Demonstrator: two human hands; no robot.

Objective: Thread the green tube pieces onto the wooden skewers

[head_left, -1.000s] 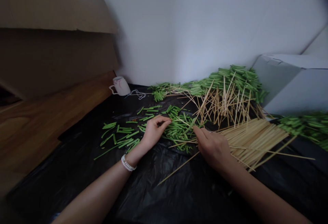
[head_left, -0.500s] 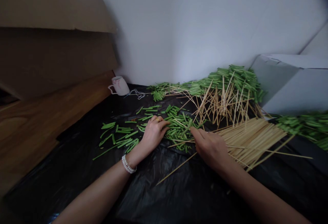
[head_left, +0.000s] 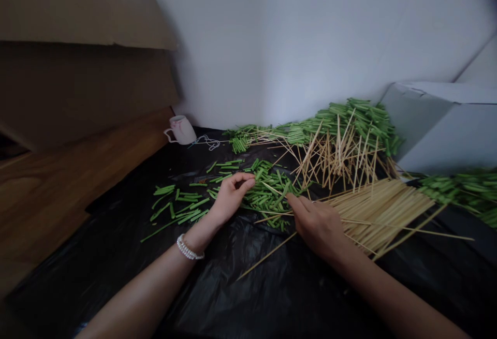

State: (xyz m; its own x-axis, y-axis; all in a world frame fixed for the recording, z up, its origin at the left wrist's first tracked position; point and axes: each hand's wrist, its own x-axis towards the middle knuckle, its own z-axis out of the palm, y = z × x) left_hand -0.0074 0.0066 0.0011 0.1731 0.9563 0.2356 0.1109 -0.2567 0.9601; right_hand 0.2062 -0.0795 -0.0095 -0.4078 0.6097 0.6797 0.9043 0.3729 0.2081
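Note:
My left hand [head_left: 229,198], with a white bead bracelet at the wrist, pinches a short piece of cut green stalk between thumb and forefinger. The exact kind of vegetable is hard to tell. My right hand [head_left: 318,222] is closed around a thin bamboo skewer [head_left: 272,188], whose pale tip points left toward those fingertips. A green piece seems to be on the skewer close to the right fingers. Under and between both hands lies a loose heap of cut green stalks [head_left: 267,202].
Right of my hands fans a pile of bare bamboo skewers [head_left: 382,207]. Behind are skewers loaded with green pieces [head_left: 349,121], against the wall. A white mug [head_left: 183,130], a cardboard box [head_left: 85,80] and a white box [head_left: 438,121] stand around the black plastic sheet [head_left: 233,282].
My left hand has lifted off the heap and turned, its thumb and forefinger now pinched near the skewer's tip. My right hand has barely shifted.

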